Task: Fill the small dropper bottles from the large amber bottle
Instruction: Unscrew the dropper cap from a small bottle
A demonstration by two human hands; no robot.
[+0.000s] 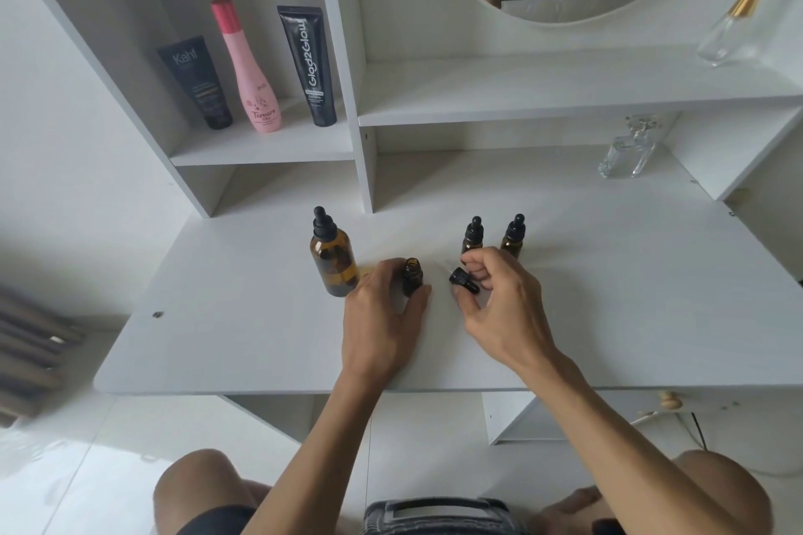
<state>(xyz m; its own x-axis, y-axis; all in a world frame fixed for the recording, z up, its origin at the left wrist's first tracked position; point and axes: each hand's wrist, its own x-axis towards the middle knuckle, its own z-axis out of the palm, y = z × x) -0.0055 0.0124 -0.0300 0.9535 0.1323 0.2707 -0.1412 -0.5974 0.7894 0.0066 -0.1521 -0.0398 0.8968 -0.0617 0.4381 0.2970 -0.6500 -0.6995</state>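
Holding open bottle (412, 276); dropper cap (464, 279) pinched.

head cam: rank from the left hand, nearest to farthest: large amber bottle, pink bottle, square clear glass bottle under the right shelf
From the left hand, which grips the open small bottle:
1. Large amber bottle, just left of the hand's fingers on the desk.
2. Pink bottle, up in the left shelf cubby.
3. Square clear glass bottle, far right under the shelf.
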